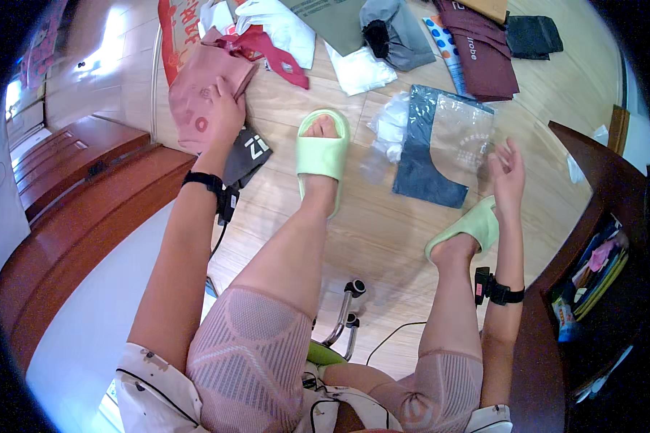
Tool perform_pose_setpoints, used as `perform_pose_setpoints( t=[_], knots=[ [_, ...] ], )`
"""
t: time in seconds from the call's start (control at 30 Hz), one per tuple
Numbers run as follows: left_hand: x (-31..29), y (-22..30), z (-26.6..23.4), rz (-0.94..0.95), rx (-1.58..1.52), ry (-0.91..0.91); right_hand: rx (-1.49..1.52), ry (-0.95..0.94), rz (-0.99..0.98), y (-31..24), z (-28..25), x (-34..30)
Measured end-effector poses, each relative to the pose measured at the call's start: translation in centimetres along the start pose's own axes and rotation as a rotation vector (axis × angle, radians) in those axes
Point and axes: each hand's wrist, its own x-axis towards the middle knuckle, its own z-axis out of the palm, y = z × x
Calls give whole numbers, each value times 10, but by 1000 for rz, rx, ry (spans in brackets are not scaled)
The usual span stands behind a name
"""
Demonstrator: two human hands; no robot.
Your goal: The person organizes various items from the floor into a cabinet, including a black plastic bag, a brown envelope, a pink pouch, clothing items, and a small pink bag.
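Observation:
My left hand [226, 112] rests on a dusty-pink bag [188, 94] at the far left, its fingers loosely spread over the fabric. A dark grey pouch [247, 157] with white lettering lies under that wrist, beside the pink bag. My right hand [509, 173] is raised with fingers apart and nothing in them. Close to its left is a flat blue plastic bag [419, 173] with a clear front panel [462, 130]. Crumpled clear plastic [388, 133] lies against the blue bag's left side.
Along the far side lie a red bag [172, 36], white bags [282, 25], a dark-red strap [278, 61], a grey drawstring pouch [401, 36], maroon bags [477, 58] and a black pouch [534, 37]. My green slippers [321, 155] stand on the floor. Brown wooden furniture [87, 209] borders the left.

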Motion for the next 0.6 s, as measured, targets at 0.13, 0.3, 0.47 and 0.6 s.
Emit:
perform_pose_setpoints(
  t=[0.13, 0.3, 0.47, 0.6],
  knots=[
    [13, 40, -28, -125, -14, -346, -59, 3, -184, -28, -6, 4],
    [-6, 98, -95, 265, -234, 174, 202, -556, -100, -78, 36, -11],
    [-53, 163, -138, 702, -235, 238, 373, -934, -36, -131, 85, -47],
    [-79, 207, -160, 921, -542, 28, 587, -749, -5, -135, 108, -52]
  ],
)
